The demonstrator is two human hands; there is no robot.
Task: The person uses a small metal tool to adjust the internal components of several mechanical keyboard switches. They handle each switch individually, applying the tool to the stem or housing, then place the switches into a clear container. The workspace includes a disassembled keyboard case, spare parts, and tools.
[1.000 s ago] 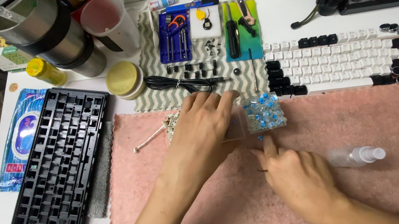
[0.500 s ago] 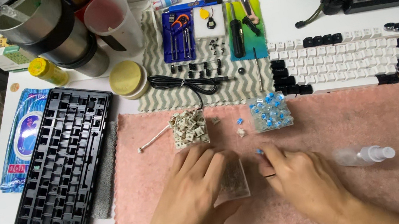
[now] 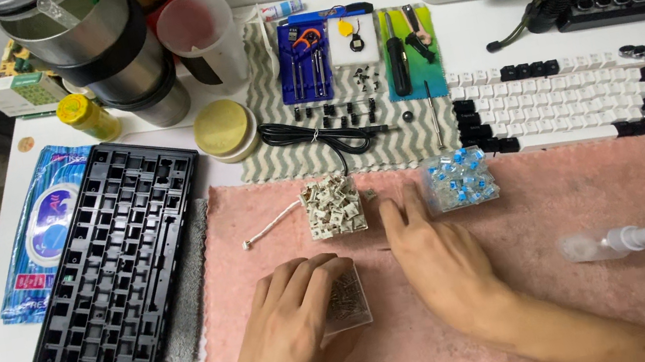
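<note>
White desk is pretty packed. A pink towel covers most of the front, with an empty black keyboard case to its left sitting partly on a grey cloth. A blue wipes pack is at the far left (half under the case), and a zigzag mat and white keyboard sit behind the towel.

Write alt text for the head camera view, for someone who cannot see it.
Two bare hands rest on a pink towel: the left hand covers a small clear box, the right hand lies between a pile of beige switches and a pile of blue switches. An empty black keyboard frame lies to the left.
</note>
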